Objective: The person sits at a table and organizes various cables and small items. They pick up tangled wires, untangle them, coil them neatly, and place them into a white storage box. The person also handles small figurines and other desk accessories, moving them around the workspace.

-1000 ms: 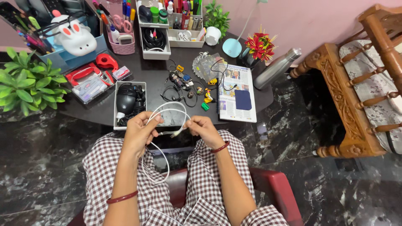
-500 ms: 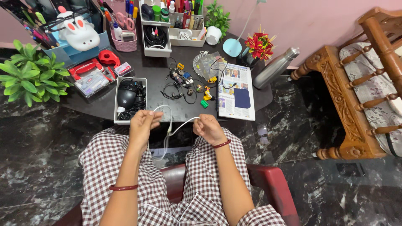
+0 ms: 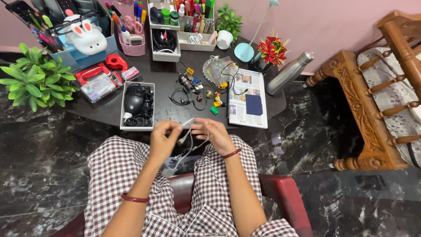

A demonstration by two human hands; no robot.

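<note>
Head view: we pinch a thin white cable (image 3: 186,136) between both hands above our checked lap.

Our left hand (image 3: 163,137) is curled shut on the smooth, rubbery cable near its plug end, and our right hand (image 3: 213,135) grips the same cable with fingers partly spread; the slack droops in a loose loop between our knees. Just beyond our knuckles lies the dark glossy table (image 3: 169,85), edged by a white rectangular tray (image 3: 137,105) holding a black mouse and tangled cords. Near it rest a printed magazine (image 3: 247,97) and a brushed steel bottle (image 3: 289,72), over marbled black floor.
</note>
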